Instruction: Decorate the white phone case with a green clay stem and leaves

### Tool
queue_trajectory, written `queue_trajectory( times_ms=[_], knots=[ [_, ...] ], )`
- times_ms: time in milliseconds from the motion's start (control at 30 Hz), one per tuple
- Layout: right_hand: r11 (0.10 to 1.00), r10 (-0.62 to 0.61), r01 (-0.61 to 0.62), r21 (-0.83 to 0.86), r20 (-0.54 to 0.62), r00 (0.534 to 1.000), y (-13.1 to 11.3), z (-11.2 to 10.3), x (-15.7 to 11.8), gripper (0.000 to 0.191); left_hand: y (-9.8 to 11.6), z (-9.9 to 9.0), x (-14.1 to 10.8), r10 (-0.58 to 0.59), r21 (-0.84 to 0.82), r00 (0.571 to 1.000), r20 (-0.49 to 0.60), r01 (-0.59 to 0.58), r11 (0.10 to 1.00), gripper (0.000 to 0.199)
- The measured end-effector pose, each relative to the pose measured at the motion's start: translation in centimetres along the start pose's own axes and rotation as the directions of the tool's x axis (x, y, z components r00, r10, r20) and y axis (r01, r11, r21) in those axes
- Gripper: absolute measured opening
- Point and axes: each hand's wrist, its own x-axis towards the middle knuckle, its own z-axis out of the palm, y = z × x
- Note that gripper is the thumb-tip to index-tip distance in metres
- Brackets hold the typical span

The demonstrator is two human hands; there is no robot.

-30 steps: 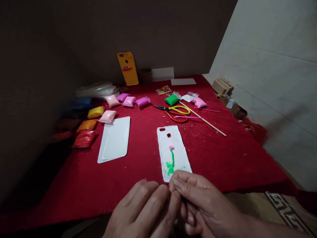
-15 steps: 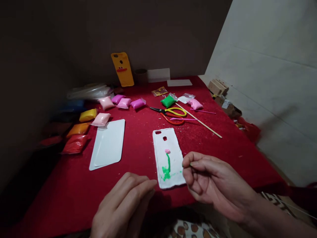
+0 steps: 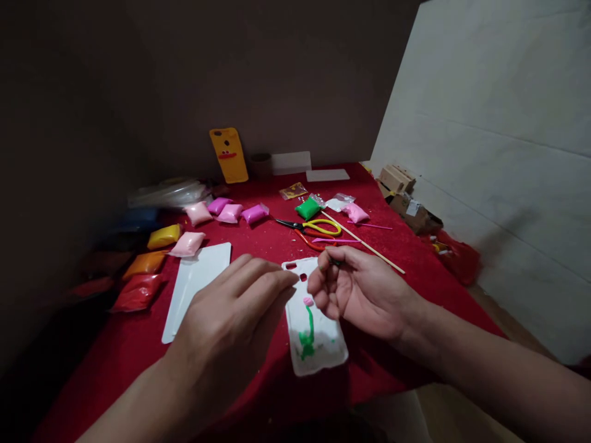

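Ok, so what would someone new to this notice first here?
Probably the white phone case front and centre on the red cloth, its pink bud on a green stem showing between the left hand and right hand. Next, perhaps the yellow case with a red mouth, at the back, then the bright packets at left.

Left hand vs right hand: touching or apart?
Apart. The head view shows a narrow gap between the fingertips of the left hand and the curled fingers of the right hand, with the white phone case visible through it.

Indoor craft workspace, red-covered table [image 3: 258, 247], colourful packets [image 3: 144, 265], scissors [image 3: 299, 226], pale wall [image 3: 498, 123]
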Motion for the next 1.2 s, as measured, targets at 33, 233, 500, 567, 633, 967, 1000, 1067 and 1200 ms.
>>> queue_trajectory(
  times_ms=[33,233,500,567,633,967,1000,1067,1200],
  knots=[
    [1.0,-0.016,0.016,0.005,0.008,1.0,-0.4,0.2,0.4,0.038,-0.3,0.0,0.7,0.015,0.019,1.0,-0.013,-0.014,1.0,0.011],
    [0.996,-0.061,0.058,0.061,0.052,0.997,-1.4,0.1,1.9,0.04,-1.8,1.3,3.4,-0.043,-0.004,0.996,-0.082,0.043,0.999,0.007],
    [0.989,-0.015,0.0,0.15,0.1,0.995,-0.6,-1.2,2.3,0.049,-2.4,4.1,3.2,-0.068,-0.059,0.994,-0.081,0.064,0.996,0.007],
    [0.986,-0.006,-0.012,0.165,0.108,0.994,-0.5,-1.5,2.3,0.05,-2.7,4.4,3.0,-0.051,-0.054,0.996,-0.073,0.047,0.997,0.009],
    [0.983,0.01,-0.031,0.178,0.116,0.993,-0.6,-1.7,2.3,0.051,-2.9,4.6,2.9,-0.028,-0.048,0.998,-0.054,0.025,0.999,0.011],
    [0.971,0.083,-0.109,0.213,0.13,0.988,-0.5,-1.7,2.2,0.053,-4.1,5.1,1.9,0.134,-0.014,0.991,0.021,-0.133,0.991,0.02],
    [0.969,0.095,-0.122,0.214,0.132,0.987,-0.4,-1.7,2.1,0.053,-4.1,5.1,1.9,0.154,-0.013,0.988,0.023,-0.153,0.988,0.019],
    [0.964,0.127,-0.155,0.214,0.141,0.982,-0.3,-1.6,2.1,0.054,-4.1,5.0,1.8,0.181,-0.017,0.983,0.031,-0.18,0.983,0.018],
    [0.958,0.146,-0.18,0.223,0.162,0.976,-0.3,-1.5,2.0,0.053,-3.6,4.8,1.9,0.152,-0.041,0.988,0.004,-0.152,0.988,0.012]
  ],
)
